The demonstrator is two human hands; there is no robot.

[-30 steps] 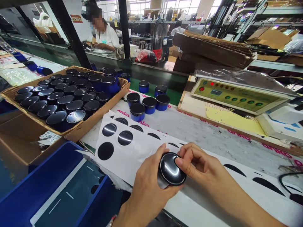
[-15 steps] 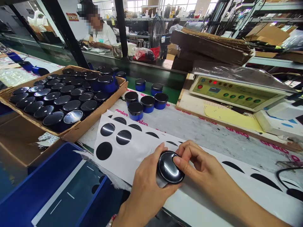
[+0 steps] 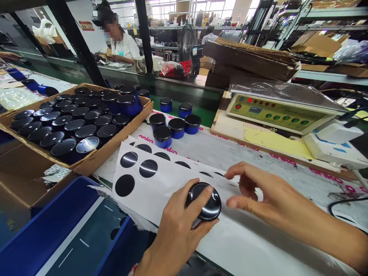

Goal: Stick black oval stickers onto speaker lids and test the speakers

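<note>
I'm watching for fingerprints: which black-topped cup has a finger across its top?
The cup in the left hand, above the sheet; the cups in and beside the tray have none.

A: Nearest colour?

B: A round, glossy black-topped container, streaked with white glare.

A: Noted. Flat pattern: a smooth white paper sheet bearing solid black circles.

B: Greyish-white table covering, smudged, printed in bright pink lettering. On it, short cylindrical containers: deep blue sides, black tops.

A: Over left, a brown cardboard tray, its round glossy black tops catching pale shine. Below, a deep blue plastic bin.

B: Far right?

A: Boxy machine with a yellow-green panel: one lit red lamp, row of green buttons.

B: Plus bright yellow paper.
</note>
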